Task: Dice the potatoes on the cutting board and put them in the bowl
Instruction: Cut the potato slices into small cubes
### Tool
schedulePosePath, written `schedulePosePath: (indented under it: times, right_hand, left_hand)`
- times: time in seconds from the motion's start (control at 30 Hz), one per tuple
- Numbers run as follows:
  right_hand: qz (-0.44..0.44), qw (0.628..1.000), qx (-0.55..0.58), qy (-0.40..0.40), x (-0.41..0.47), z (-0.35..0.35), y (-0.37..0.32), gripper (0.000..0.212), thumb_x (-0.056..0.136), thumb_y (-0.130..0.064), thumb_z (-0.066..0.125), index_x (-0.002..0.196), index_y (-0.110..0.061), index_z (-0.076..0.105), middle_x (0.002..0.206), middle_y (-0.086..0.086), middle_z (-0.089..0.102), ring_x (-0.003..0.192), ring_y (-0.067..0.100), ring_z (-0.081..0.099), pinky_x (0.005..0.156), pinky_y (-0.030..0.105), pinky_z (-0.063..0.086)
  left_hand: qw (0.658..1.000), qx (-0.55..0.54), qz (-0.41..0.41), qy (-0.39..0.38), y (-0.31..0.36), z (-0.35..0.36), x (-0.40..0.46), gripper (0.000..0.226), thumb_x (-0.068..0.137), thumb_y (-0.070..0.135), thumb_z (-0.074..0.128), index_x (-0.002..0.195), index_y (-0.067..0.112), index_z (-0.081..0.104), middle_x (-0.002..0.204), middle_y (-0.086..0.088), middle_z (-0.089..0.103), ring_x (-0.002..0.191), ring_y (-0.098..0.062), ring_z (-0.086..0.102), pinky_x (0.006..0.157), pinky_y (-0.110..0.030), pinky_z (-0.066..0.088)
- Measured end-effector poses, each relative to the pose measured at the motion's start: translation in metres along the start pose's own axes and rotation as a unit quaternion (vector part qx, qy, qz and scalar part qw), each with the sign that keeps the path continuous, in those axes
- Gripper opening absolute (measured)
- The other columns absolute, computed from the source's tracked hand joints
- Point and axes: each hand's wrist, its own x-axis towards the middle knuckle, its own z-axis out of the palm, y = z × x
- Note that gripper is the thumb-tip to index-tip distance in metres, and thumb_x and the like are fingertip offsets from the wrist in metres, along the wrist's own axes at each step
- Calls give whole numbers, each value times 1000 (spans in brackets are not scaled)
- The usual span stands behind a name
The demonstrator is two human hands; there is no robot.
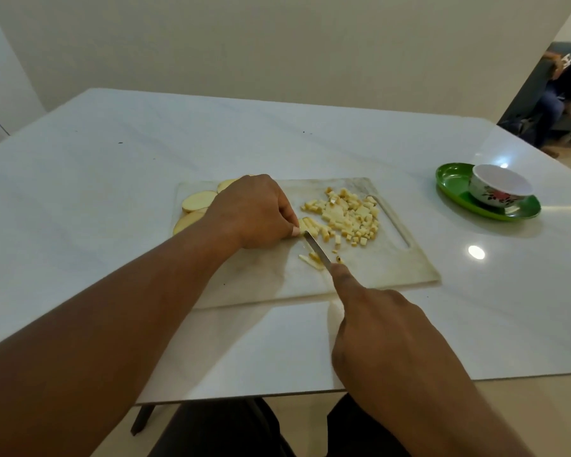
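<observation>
We see the left hand (256, 214) curled over potato strips (312, 225) on the cutting board (386, 268), its fingers (292, 229) pinching them down, while the right hand (381, 338) grips a knife (317, 250), forefinger laid along what seems to be its spine. Diced potato (346, 214) lies heaped toward the board's right, uncut slices (198, 201) at its left edge, and the bowl (500, 186) stands on a green plate (455, 183) well apart on the tabletop (112, 159).

Left hand (254, 212) fingers curled down; right hand (386, 338) gripping, forefinger extended.
</observation>
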Motion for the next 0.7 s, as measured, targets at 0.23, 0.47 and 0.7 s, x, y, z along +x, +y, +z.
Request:
schedulePosePath:
  times: [0.23,0.47,0.7]
  right_hand:
    - [-23,998,22,62,-3,2,14,74,96,-19,39,158,-36,1,93,-9,55,79,9,51,65,26,40]
    - [-73,996,31,46,16,13,5,75,94,-20,37,157,-37,0,90,-8,51,78,10,50,66,27,38]
    - [-43,998,26,47,27,5,21,77,93,-19,38,158,-37,0,91,-8,54,80,11,52,70,28,45]
  left_hand:
    - [998,-43,16,-52,-9,-9,1,10,90,30,78,88,39,82,85,21,74,85,2,66,82,-25,58]
    - [992,-90,28,78,-10,-8,1,16,89,22,72,88,35,81,81,26,71,85,15,63,72,-6,43]
    - [994,-82,25,65,-9,-5,-1,22,87,20,73,92,41,78,83,28,66,79,19,58,77,-13,44]
